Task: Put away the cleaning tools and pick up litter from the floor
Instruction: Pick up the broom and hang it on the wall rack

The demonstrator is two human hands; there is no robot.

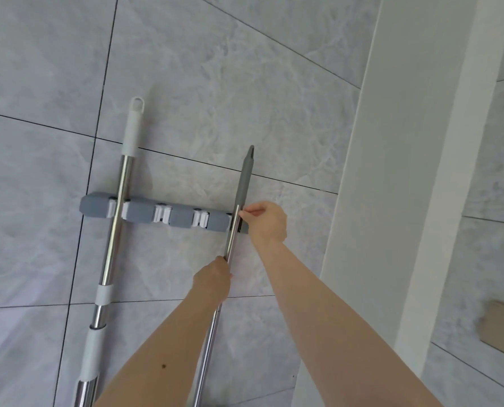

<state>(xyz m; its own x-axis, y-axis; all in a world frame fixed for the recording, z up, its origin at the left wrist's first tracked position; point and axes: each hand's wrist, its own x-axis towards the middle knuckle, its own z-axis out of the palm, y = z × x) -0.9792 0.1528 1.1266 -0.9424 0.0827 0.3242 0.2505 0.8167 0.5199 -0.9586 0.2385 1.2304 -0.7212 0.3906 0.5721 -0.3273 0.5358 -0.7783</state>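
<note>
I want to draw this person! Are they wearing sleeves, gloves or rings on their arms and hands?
No sleeves or gloves: both forearms are bare as far as the picture shows. The left hand and right hand show no rings or watch. The left forearm has one small dark spot.

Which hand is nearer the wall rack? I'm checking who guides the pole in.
Right. The right hand is at the rack's right end, pinching the pole there; the left hand grips the pole lower, below the rack.

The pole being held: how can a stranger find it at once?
Look at the grey rack on the tiled wall. Two poles cross it; this pole sits at the right end, held by both hands. Its top grip is grey and pointed, while the left pole ends in white.
</note>
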